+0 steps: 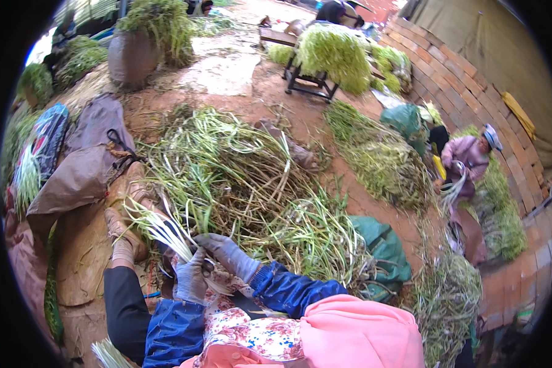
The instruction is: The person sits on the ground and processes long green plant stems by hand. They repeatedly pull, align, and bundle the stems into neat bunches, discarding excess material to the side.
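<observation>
My left hand (191, 278), in a grey work glove, is closed around a bundle of long white-stemmed stalks with green tips (171, 234), which look like chives or scallions. The stalks fan out to the upper left, and their lower ends show under the hand. Gloved as well, my right hand (227, 254) has its bent fingertips at the right side of that bundle; what lies between them is too small to make out. Just beyond both hands spreads a large heap of green and dried brown stalks (257, 184).
Brown sheeting (76, 179) lies to the left, and a green sack (384, 255) sits by the heap's right edge. A co-worker (469, 156) sits at right holding stalks, near another greens pile (382, 161). Ahead, greens (333, 55) top a black-legged stand (310, 83).
</observation>
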`<control>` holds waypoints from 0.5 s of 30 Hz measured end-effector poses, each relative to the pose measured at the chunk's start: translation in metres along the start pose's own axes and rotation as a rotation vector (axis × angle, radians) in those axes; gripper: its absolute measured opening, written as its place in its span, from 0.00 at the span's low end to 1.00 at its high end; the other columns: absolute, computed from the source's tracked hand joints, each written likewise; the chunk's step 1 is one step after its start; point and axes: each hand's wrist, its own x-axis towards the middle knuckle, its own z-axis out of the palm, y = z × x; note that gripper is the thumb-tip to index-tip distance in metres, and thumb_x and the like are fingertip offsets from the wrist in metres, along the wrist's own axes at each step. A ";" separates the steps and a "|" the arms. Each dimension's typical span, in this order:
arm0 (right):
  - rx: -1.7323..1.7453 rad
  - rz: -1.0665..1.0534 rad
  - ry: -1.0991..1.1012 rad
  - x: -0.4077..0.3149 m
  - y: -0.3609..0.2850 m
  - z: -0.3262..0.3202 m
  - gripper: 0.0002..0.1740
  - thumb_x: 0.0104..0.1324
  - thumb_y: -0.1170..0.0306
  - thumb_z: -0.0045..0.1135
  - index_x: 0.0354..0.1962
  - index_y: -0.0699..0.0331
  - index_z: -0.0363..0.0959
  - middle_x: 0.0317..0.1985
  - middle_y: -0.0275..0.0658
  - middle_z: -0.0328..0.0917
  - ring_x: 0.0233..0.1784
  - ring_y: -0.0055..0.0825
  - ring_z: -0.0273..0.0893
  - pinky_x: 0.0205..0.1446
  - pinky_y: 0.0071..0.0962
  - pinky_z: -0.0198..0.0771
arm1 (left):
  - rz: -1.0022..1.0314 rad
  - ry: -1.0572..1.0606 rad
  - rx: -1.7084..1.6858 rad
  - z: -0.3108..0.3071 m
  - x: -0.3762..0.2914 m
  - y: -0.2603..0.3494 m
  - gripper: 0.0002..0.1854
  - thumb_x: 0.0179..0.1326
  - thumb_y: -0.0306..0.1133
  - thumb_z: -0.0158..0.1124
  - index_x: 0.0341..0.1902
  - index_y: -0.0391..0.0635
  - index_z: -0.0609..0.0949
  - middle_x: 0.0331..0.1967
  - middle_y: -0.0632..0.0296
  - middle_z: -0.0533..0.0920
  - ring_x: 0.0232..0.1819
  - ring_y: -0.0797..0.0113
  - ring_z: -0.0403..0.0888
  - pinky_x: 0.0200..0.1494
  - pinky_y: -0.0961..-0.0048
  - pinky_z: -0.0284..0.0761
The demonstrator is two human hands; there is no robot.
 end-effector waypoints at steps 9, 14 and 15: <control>0.370 -0.232 0.017 -0.029 -0.010 0.013 0.22 0.62 0.59 0.49 0.46 0.66 0.66 0.34 0.42 0.77 0.38 0.33 0.76 0.48 0.34 0.71 | -0.111 0.093 -0.213 -0.005 0.016 0.014 0.07 0.56 0.33 0.60 0.32 0.44 0.74 0.17 0.66 0.75 0.11 0.79 0.68 0.09 0.86 0.57; 0.246 -0.283 0.105 -0.021 -0.004 0.006 0.21 0.62 0.59 0.49 0.47 0.67 0.66 0.28 0.36 0.75 0.35 0.28 0.77 0.42 0.30 0.74 | -0.059 0.069 -0.120 -0.009 0.015 -0.008 0.10 0.58 0.35 0.57 0.38 0.43 0.74 0.18 0.64 0.75 0.11 0.77 0.68 0.09 0.85 0.59; 0.270 -0.331 0.113 -0.015 0.004 0.001 0.21 0.62 0.58 0.49 0.47 0.66 0.66 0.23 0.32 0.72 0.29 0.23 0.74 0.38 0.25 0.73 | -0.078 0.031 -0.206 -0.009 0.019 -0.010 0.09 0.58 0.35 0.56 0.39 0.43 0.74 0.19 0.64 0.76 0.11 0.78 0.67 0.09 0.85 0.58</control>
